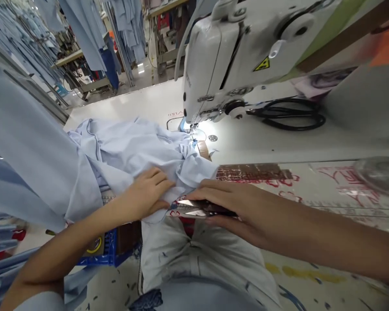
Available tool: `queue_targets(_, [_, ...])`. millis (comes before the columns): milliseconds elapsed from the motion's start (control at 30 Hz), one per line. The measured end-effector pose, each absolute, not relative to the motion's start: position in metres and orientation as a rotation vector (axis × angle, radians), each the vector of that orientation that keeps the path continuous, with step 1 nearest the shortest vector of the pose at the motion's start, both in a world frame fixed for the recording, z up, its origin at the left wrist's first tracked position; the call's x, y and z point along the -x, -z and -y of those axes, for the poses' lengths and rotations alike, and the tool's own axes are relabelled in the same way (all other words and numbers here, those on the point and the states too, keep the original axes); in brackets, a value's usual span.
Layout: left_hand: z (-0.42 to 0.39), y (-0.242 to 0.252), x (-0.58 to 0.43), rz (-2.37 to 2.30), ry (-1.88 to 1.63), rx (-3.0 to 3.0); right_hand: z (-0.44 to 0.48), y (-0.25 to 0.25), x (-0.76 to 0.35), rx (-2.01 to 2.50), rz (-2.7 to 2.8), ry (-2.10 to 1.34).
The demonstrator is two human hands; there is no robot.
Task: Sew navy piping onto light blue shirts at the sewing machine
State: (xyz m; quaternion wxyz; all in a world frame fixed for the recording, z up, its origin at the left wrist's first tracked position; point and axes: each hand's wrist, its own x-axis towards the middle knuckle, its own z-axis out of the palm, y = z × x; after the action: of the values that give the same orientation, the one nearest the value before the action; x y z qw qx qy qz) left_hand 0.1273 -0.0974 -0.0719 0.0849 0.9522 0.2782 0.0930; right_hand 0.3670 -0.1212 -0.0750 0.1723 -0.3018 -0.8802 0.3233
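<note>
A crumpled light blue garment (129,147) lies on the white sewing table (278,147), reaching up to the needle of a white sewing machine (233,56). My left hand (145,192) presses flat on the garment's near edge, fingers stretched out. My right hand (227,205) is closed around small metal thread snips (189,208), whose open blades point left at the fabric edge beside my left fingers.
Black scissors (288,114) lie on the table right of the machine. A brown patterned strip (253,172) sits on the table's near edge. More blue fabric (26,147) hangs at the left, a blue crate (110,252) stands below, and blue garments (84,30) hang behind.
</note>
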Motion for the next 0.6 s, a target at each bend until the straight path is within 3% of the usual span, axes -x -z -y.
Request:
queue_targets(267, [0.116, 0.079, -0.11, -0.671, -0.523, -2.926, 0.132, 0.108, -0.354, 0.874, 2.436, -0.568])
queue_targets(600, [0.129, 0.105, -0.111, -0.636, -0.665, -3.182, 0.141, 0.097, -0.343, 0.972, 2.523, -0.253])
